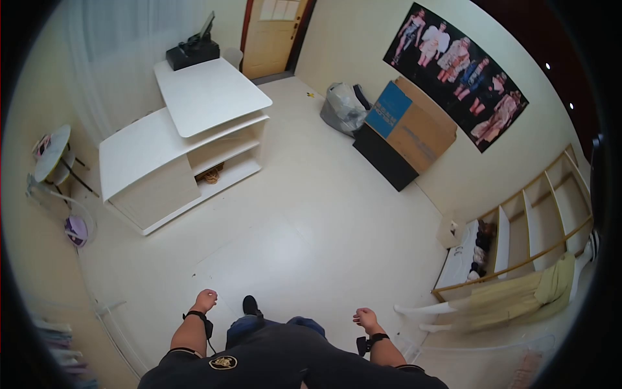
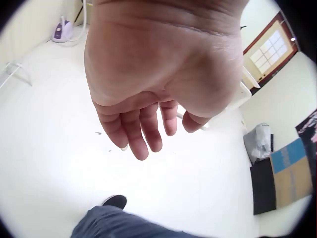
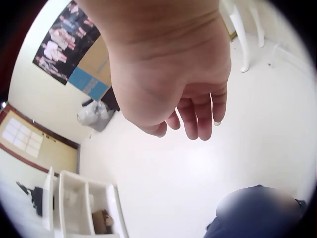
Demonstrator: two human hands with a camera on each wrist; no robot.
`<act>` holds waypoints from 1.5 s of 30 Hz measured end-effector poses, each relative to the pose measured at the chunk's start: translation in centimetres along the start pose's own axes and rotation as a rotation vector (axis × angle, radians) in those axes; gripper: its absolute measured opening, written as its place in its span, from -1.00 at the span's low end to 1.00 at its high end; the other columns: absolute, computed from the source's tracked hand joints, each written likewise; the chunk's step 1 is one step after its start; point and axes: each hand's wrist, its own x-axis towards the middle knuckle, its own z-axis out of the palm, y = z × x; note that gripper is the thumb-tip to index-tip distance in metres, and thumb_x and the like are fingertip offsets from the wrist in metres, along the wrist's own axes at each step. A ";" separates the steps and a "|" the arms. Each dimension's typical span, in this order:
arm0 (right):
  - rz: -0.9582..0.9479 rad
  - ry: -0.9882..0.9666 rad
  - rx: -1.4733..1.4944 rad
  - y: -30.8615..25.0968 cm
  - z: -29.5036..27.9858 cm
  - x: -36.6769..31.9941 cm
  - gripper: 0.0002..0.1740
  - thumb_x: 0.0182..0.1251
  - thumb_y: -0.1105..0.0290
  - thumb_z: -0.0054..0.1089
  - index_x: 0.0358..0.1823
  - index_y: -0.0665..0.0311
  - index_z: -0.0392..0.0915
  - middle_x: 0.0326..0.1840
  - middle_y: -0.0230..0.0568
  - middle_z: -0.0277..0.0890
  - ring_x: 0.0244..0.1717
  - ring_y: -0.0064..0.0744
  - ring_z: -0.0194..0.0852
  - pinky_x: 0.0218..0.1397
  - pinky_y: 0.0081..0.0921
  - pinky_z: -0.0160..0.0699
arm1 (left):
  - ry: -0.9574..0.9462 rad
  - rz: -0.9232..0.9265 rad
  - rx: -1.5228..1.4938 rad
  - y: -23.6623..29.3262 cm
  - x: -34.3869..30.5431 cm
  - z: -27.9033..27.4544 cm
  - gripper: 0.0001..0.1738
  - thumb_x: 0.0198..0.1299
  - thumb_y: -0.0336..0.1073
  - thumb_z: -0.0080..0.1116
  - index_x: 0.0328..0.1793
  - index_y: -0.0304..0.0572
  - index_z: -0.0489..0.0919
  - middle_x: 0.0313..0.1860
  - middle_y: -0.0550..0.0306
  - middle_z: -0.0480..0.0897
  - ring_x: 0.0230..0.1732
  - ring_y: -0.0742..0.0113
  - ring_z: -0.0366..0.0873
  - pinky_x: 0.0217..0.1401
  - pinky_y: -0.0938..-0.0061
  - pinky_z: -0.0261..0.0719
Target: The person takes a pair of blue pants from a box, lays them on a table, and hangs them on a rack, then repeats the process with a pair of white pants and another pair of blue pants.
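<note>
Both hands hang in the air at the person's sides, over the pale floor. The left hand [image 1: 206,300] is at the lower left of the head view; in the left wrist view the same left hand [image 2: 158,74] has loosely bent fingers with nothing in them. On the other side, the right hand [image 1: 366,319] hangs with its fingers loosely curled. The right wrist view shows that right hand [image 3: 171,79] holding nothing. Neither hand touches any object. A black shoe [image 1: 251,305] shows between the hands.
A white counter [image 1: 139,152] with a black device [image 1: 193,53] stands at the left. Ahead right are a grey plastic bag [image 1: 345,109], a cardboard box [image 1: 424,129] and a black box [image 1: 385,157]. At right are a wooden-framed shelf [image 1: 530,207] and white mannequin legs [image 1: 424,310].
</note>
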 end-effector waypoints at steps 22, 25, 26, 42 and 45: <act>0.117 0.028 0.114 -2.0 -7.3 18.8 -0.74 0.17 0.31 0.02 -0.20 0.34 0.50 -0.34 -0.15 0.55 -0.39 -0.33 0.55 -0.40 -0.43 0.49 | -0.470 0.036 0.603 26.3 17.8 18.5 -0.65 0.17 -0.17 0.03 -0.10 -0.33 0.54 -0.30 0.03 0.61 -0.31 0.30 0.58 -0.22 0.45 0.59; -0.086 0.181 0.253 -9.2 -11.0 23.4 -0.77 0.16 0.37 0.03 -0.20 0.36 0.48 -0.38 -0.15 0.53 -0.43 -0.38 0.54 -0.43 -0.48 0.49 | -0.433 0.153 0.450 32.4 20.5 22.4 -0.65 0.17 -0.18 0.04 -0.07 -0.34 0.51 -0.26 0.04 0.60 -0.30 0.29 0.57 -0.21 0.45 0.58; -0.149 0.209 0.320 -11.5 -12.1 24.3 -0.76 0.17 0.37 0.03 -0.18 0.35 0.47 -0.39 -0.16 0.53 -0.43 -0.38 0.54 -0.43 -0.48 0.49 | -0.434 0.187 0.482 33.7 21.7 23.5 -0.65 0.17 -0.19 0.04 -0.06 -0.34 0.50 -0.26 0.04 0.60 -0.31 0.29 0.57 -0.22 0.45 0.58; 0.495 0.051 -0.005 3.9 -20.5 24.8 -0.62 0.25 0.19 -0.05 0.01 0.24 0.45 -0.14 -0.20 0.56 -0.10 -0.15 0.51 0.01 -0.31 0.39 | -0.934 -0.051 1.155 43.6 37.5 38.1 -0.71 0.11 -0.30 -0.01 -0.05 -0.19 0.55 -0.20 -0.06 0.63 -0.30 0.21 0.60 -0.29 0.32 0.56; 0.626 0.290 0.750 -3.0 -22.8 28.4 -0.80 0.28 0.29 -0.10 -0.24 0.27 0.39 -0.33 -0.15 0.52 -0.36 -0.29 0.56 -0.34 -0.35 0.45 | -0.695 0.043 0.998 50.8 44.9 44.7 -0.70 0.07 -0.20 0.01 -0.25 -0.29 0.58 -0.30 -0.08 0.64 -0.41 0.25 0.59 -0.27 0.38 0.55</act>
